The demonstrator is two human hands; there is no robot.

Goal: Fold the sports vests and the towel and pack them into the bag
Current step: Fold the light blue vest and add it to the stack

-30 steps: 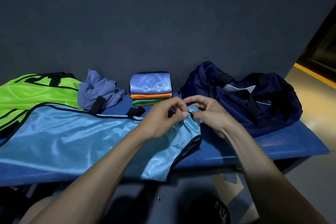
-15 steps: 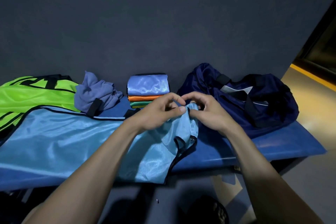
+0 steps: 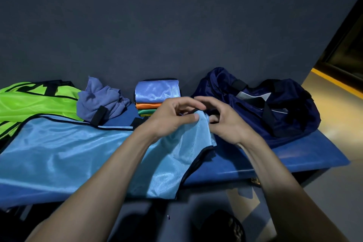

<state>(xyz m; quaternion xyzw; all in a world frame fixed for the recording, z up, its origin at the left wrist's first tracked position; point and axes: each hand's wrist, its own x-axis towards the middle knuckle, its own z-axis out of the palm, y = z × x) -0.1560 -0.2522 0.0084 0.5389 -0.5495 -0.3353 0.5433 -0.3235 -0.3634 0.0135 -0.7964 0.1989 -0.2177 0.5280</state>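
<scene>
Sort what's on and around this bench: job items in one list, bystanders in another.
Job: light blue vest, gripped by left hand and right hand; green vest; crumpled towel; folded stack; navy bag.

Bystanders: blue bench; wall.

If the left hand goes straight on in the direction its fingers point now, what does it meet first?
The left hand, pinching the light blue vest, points to the right. It would most likely meet the right hand first, very close beside it. The bag lies beyond; depth is hard to judge.
</scene>
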